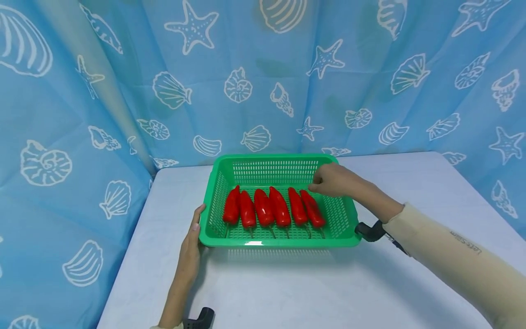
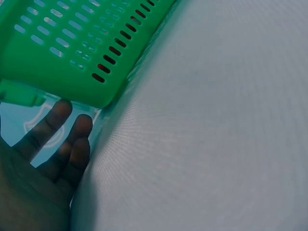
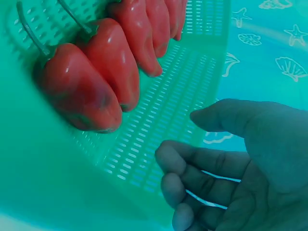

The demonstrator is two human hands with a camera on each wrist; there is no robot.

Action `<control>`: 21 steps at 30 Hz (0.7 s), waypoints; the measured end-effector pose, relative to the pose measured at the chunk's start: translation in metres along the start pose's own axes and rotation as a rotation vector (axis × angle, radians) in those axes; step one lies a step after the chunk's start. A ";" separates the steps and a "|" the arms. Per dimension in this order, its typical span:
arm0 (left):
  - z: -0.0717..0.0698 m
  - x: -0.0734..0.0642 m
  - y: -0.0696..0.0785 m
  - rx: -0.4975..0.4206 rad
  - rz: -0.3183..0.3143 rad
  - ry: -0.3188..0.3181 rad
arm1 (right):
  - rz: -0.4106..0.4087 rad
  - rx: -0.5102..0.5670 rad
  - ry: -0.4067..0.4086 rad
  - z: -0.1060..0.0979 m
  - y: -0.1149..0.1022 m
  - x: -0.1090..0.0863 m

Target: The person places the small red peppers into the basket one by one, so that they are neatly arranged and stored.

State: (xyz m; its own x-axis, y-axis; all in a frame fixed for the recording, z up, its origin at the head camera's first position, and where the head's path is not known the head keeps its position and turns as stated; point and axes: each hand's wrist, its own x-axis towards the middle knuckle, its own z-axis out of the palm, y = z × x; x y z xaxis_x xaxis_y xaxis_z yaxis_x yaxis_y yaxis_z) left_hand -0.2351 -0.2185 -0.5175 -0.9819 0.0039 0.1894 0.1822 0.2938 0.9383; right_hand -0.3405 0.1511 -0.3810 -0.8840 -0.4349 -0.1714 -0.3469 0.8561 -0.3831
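A green plastic basket [image 1: 283, 243] with slotted sides holds several red peppers [image 1: 264, 208], laid side by side with their stems toward the near side. My left hand [image 1: 190, 249] is against the basket's left end; in the left wrist view its fingers [image 2: 57, 113] reach up close beneath the basket's handle-like edge [image 2: 19, 94]. Over the basket's right part hovers my right hand [image 1: 330, 180], just beyond the rightmost pepper [image 1: 313, 211]. Seen from the right wrist, its thumb and loosely bent fingers [image 3: 171, 159] stand apart with nothing between them, beside the nearest pepper [image 3: 82, 89].
The basket stands on a table with a white cloth [image 1: 263, 288]. Behind and to the left hangs a blue curtain [image 1: 222, 114] printed with white shells and starfish. Black wrist straps with cameras [image 1: 371, 231] sit at both wrists.
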 end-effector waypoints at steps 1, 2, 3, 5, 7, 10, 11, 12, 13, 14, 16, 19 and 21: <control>0.000 0.000 0.000 0.000 0.003 -0.002 | -0.008 0.001 0.004 0.000 0.001 -0.002; -0.001 0.000 -0.001 0.001 0.003 -0.004 | -0.014 0.003 0.010 0.000 0.001 -0.004; -0.001 0.000 0.000 -0.002 0.004 -0.007 | -0.019 0.008 0.015 0.000 0.002 -0.006; 0.000 0.000 -0.001 -0.008 0.006 -0.009 | -0.020 0.017 0.028 0.000 0.005 -0.010; 0.000 0.001 -0.002 -0.015 0.007 -0.009 | -0.019 0.030 0.048 -0.001 0.008 -0.015; 0.001 0.002 -0.005 -0.016 0.007 -0.006 | -0.026 0.056 0.089 -0.001 0.012 -0.024; 0.001 0.003 -0.005 -0.013 0.009 -0.005 | -0.030 0.065 0.103 -0.001 0.013 -0.027; 0.000 0.003 -0.005 -0.010 0.009 -0.006 | -0.037 0.072 0.123 0.000 0.014 -0.030; 0.000 0.004 -0.005 -0.009 0.004 -0.009 | -0.042 0.080 0.144 0.000 0.016 -0.033; -0.002 0.004 -0.004 -0.013 -0.006 -0.011 | -0.046 0.088 0.166 0.002 0.017 -0.036; -0.005 0.005 -0.003 -0.036 -0.039 0.005 | -0.054 0.111 0.207 0.005 0.019 -0.042; -0.012 0.007 -0.002 -0.070 -0.089 0.048 | -0.059 0.136 0.269 0.012 0.023 -0.050; -0.017 0.007 -0.003 -0.060 -0.106 0.076 | -0.056 0.144 0.306 0.017 0.025 -0.055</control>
State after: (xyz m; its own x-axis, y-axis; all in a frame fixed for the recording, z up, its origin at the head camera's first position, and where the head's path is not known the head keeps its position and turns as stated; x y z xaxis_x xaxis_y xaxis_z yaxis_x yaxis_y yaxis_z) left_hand -0.2417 -0.2358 -0.5139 -0.9895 -0.0971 0.1073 0.0825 0.2312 0.9694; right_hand -0.2950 0.1918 -0.3968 -0.9255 -0.3574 0.1255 -0.3689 0.7756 -0.5121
